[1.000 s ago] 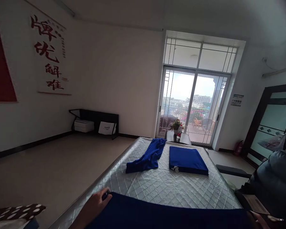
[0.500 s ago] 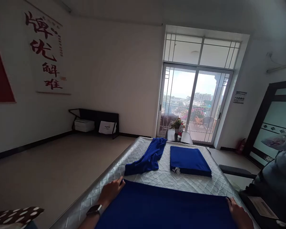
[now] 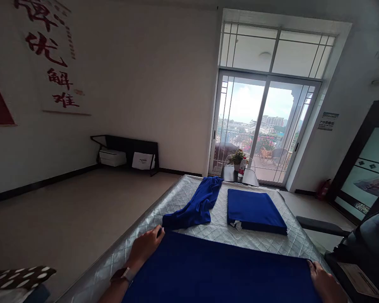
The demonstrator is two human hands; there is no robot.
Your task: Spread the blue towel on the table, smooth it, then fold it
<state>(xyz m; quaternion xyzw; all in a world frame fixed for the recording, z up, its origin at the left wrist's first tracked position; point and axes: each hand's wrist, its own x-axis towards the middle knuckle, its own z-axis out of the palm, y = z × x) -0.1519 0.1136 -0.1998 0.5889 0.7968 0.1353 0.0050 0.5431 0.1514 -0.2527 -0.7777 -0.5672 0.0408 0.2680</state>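
Note:
A wide blue cloth is stretched between my two hands over the near part of the table, its far edge pulled nearly straight. My left hand pinches the far left corner, a watch on that wrist. At the far right corner, my right hand is closed on the cloth's edge. Just past my left hand lies a crumpled blue garment. Right of it sits a neat stack of folded blue cloths, small white tags showing at its near left corner. The cloth's near part runs out of view.
The table has a silver quilted cover. A small dark table with a potted plant and a bottle stands beyond it. At right are a black bench and a dark bulky chair; a spotted fabric is lower left.
The view has tilted down slightly and shifted. Both hands keep their hold on the blue cloth, which stays spread between them; the garment and stack lie as before.

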